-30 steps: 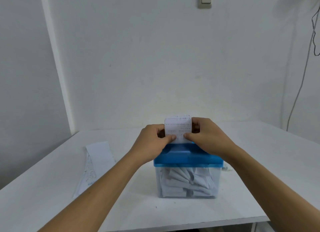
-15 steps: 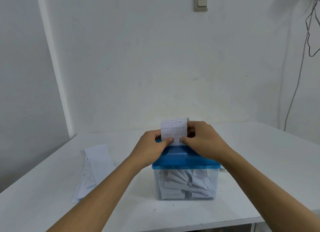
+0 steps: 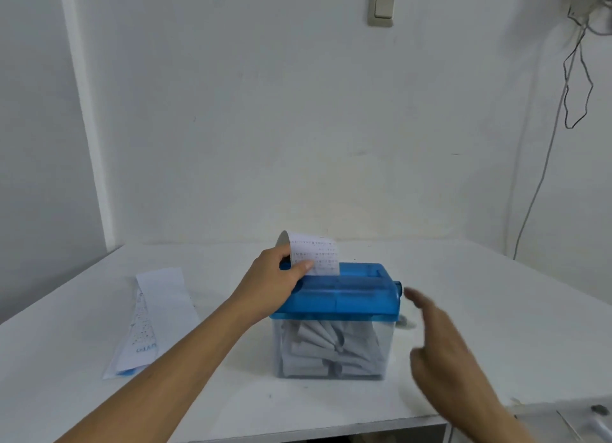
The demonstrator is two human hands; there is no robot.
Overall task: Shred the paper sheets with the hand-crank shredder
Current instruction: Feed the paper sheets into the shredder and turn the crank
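The hand-crank shredder point(image 3: 334, 296) has a blue lid and a clear bin full of white shreds, and it stands mid-table. A printed paper strip point(image 3: 314, 255) stands upright in its top slot, curling over at the top. My left hand point(image 3: 281, 280) pinches the strip's left edge between thumb and fingers, resting against the lid. My right hand point(image 3: 443, 340) hovers open and blurred just right of the shredder, fingers pointing toward the blue crank hub point(image 3: 399, 288) on the lid's right end. The crank handle itself is mostly hidden.
A stack of long paper sheets point(image 3: 155, 320) lies on the white table point(image 3: 496, 310) to the left of the shredder. The table's front edge runs just below the bin. A cable point(image 3: 543, 164) hangs down the wall at the right.
My right hand has let go of the strip and moved right and down beside the shredder. The left hand still pinches the paper. The camera view shifted slightly.
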